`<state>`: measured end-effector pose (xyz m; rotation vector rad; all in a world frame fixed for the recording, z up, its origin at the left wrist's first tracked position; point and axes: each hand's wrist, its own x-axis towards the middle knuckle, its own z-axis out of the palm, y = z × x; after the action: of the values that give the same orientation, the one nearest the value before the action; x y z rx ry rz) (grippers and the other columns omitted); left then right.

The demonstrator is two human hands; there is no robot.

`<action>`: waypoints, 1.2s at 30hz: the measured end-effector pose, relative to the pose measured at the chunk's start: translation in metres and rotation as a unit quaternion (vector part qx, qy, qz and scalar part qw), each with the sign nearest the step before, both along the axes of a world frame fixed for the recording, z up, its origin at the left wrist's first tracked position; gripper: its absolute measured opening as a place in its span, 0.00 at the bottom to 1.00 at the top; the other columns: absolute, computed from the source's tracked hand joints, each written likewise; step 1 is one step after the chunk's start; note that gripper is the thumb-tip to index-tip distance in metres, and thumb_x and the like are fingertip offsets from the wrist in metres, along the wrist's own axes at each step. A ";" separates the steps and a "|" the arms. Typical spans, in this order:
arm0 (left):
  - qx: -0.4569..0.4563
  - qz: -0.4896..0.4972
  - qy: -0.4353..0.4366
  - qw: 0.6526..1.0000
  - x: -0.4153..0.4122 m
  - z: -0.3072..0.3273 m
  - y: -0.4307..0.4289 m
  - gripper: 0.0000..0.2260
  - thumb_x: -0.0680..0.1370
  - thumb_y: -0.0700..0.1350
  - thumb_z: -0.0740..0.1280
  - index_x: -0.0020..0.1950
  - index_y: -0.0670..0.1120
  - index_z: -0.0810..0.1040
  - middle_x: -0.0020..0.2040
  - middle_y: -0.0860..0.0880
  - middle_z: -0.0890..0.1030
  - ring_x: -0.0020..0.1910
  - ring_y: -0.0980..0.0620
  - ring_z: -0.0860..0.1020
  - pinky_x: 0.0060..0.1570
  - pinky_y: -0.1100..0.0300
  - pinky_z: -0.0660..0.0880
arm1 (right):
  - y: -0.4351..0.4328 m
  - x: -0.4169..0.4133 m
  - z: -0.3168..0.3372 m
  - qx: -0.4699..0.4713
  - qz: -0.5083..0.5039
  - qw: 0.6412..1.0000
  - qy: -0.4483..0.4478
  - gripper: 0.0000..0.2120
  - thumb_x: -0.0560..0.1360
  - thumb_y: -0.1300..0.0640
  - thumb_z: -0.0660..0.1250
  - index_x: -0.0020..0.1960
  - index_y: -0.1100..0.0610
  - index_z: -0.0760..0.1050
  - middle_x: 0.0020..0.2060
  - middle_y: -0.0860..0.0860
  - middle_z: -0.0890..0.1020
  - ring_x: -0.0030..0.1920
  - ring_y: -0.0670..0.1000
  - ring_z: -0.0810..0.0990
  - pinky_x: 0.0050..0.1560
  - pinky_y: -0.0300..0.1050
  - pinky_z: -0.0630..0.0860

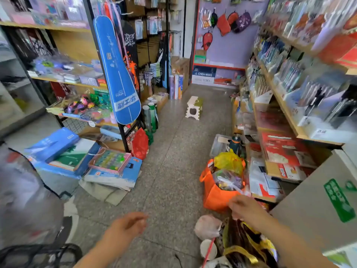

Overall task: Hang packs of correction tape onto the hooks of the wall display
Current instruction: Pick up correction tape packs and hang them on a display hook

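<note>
Left grip (129, 225) left of the orange bag (214, 196), loosely curled, empty; right grip (244, 207) at its near edge, blurred, closure untellable.

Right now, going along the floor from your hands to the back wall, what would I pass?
Left hand → orange fabric bag → red plastic bag → white folding stool → blue CHEN MING sign.
</note>
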<state>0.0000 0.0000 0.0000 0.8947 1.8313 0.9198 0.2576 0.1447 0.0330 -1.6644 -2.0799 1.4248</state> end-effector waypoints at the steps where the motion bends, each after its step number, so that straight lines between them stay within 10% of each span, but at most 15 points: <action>1: 0.021 0.001 -0.011 1.000 -0.004 0.000 0.011 0.08 0.76 0.37 0.62 0.41 0.49 0.75 0.36 0.52 0.78 0.35 0.59 0.76 0.33 0.80 0.69 | 0.012 -0.008 -0.012 0.027 -0.009 1.000 -0.002 0.14 0.76 0.66 0.60 0.33 0.57 0.70 0.24 0.48 0.72 0.25 0.42 0.72 0.29 0.31 0.66; 6: 0.065 -0.007 0.015 0.998 -0.040 -0.006 0.066 0.10 0.76 0.35 0.62 0.41 0.50 0.75 0.37 0.53 0.79 0.29 0.71 0.76 0.34 0.80 0.70 | 0.085 -0.051 -0.014 0.065 -0.029 0.997 0.007 0.17 0.76 0.65 0.61 0.30 0.53 0.69 0.25 0.51 0.72 0.24 0.42 0.73 0.31 0.32 0.66; 13: 0.069 -0.003 0.017 0.997 -0.133 -0.018 0.162 0.13 0.77 0.35 0.61 0.40 0.53 0.74 0.37 0.53 0.79 0.36 0.59 0.77 0.36 0.76 0.72 | 0.180 -0.137 -0.026 0.080 -0.095 0.991 0.040 0.14 0.76 0.69 0.60 0.33 0.58 0.70 0.27 0.53 0.73 0.17 0.37 0.72 0.22 0.25 0.66; 20: 0.092 -0.060 0.054 0.993 -0.198 -0.018 0.293 0.06 0.77 0.35 0.61 0.48 0.44 0.75 0.35 0.54 0.77 0.27 0.70 0.75 0.35 0.75 0.71 | 0.264 -0.188 -0.027 0.054 -0.151 0.985 0.061 0.05 0.77 0.66 0.59 0.45 0.59 0.71 0.30 0.52 0.74 0.17 0.37 0.73 0.20 0.25 0.66; 28: 0.053 -0.124 0.067 0.989 -0.215 -0.020 0.427 0.11 0.76 0.39 0.63 0.37 0.50 0.76 0.37 0.56 0.77 0.32 0.63 0.75 0.35 0.69 0.70 | 0.373 -0.184 -0.020 0.066 -0.208 0.974 0.056 0.09 0.77 0.62 0.60 0.38 0.55 0.72 0.31 0.51 0.75 0.27 0.46 0.75 0.29 0.33 0.70; 33: 0.037 -0.121 0.095 0.987 -0.218 -0.035 0.528 0.06 0.77 0.42 0.63 0.49 0.43 0.79 0.35 0.55 0.77 0.35 0.56 0.75 0.34 0.73 0.68 | 0.470 -0.187 -0.034 0.063 -0.220 0.969 0.090 0.13 0.77 0.63 0.60 0.35 0.53 0.69 0.30 0.53 0.74 0.17 0.38 0.72 0.20 0.26 0.66; 36: 0.015 -0.139 0.089 0.986 -0.212 -0.042 0.589 0.06 0.77 0.42 0.63 0.42 0.45 0.78 0.32 0.55 0.77 0.28 0.65 0.74 0.32 0.72 0.67 | 0.535 -0.187 -0.043 0.038 -0.219 0.971 0.089 0.13 0.77 0.63 0.60 0.35 0.53 0.69 0.30 0.52 0.74 0.21 0.42 0.74 0.19 0.27 0.65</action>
<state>-0.2124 0.5892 -0.0421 1.2508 1.7850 0.7117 0.0707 0.6801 -0.0102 -1.7488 -1.5274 1.2737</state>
